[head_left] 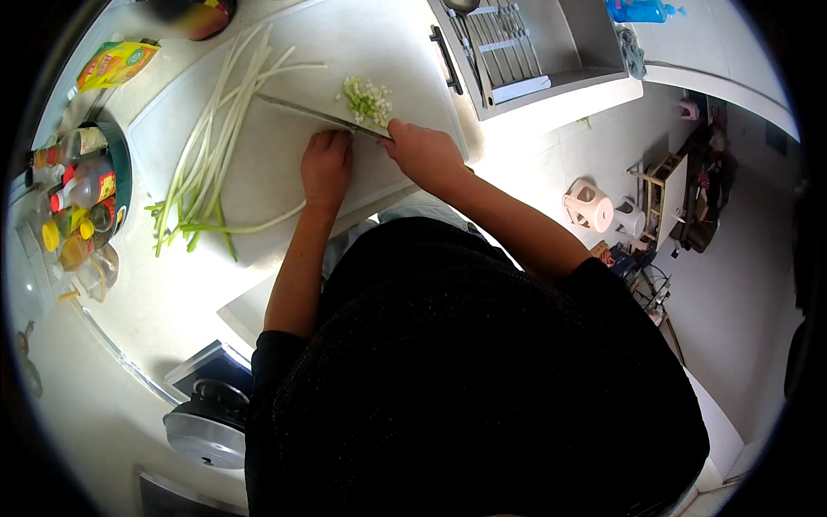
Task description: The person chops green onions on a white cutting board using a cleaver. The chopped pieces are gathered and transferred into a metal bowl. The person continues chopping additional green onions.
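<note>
My right hand (426, 155) grips a kitchen knife (310, 112), whose blade stretches left across the white cutting board (278, 155). Close below the blade, my left hand (327, 168) lies on the board with its fingers curled. From under its wrist a long pale-green stem (265, 226) runs out to the left, so the hand seems to hold it down; its other end is mostly hidden. Just beyond the blade sits a small heap of chopped white and green pieces (367, 100). Left of my hands lies a loose bundle of long scallion-like stems (219, 123), their green ends towards me.
A sink (575, 39) with a metal rack (501, 42) adjoins the board on the right. Several bottles (90, 184) stand in a dark round tray (121, 161) at left, near a yellow packet (116, 64). A lidded pan (207, 436) is at lower left. Plastic stools (588, 205) stand at right.
</note>
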A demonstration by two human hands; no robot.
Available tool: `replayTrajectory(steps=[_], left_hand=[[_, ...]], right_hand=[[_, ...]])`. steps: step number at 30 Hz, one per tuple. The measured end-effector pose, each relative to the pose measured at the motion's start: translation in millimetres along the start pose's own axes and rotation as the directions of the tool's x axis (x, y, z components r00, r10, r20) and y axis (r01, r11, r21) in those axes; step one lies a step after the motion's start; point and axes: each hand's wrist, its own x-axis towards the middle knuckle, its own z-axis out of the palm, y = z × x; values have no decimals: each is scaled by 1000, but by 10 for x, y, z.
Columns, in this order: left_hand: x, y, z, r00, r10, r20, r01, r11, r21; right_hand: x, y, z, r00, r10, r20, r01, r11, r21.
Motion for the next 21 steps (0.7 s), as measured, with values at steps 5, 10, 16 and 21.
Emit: replayTrajectory(steps=[5,10,16,21], left_hand=[[-28,-41,13,999,2,-35,-3,1000,-23],[3,2,25,999,-7,-32,6,1000,-19],[-6,17,-8,999,-31,7,31,999,6],[-49,37,-34,1000,-18,-2,18,1000,-15]], right_hand=[[-161,66,-243,996,61,69,-60,998,-5],[-332,196,-149,997,21,74,-17,998,-58],[-56,-2,53,1000,8,-5,-7,1000,22],[-67,44,-69,993,120,-8,-119,990,75]])
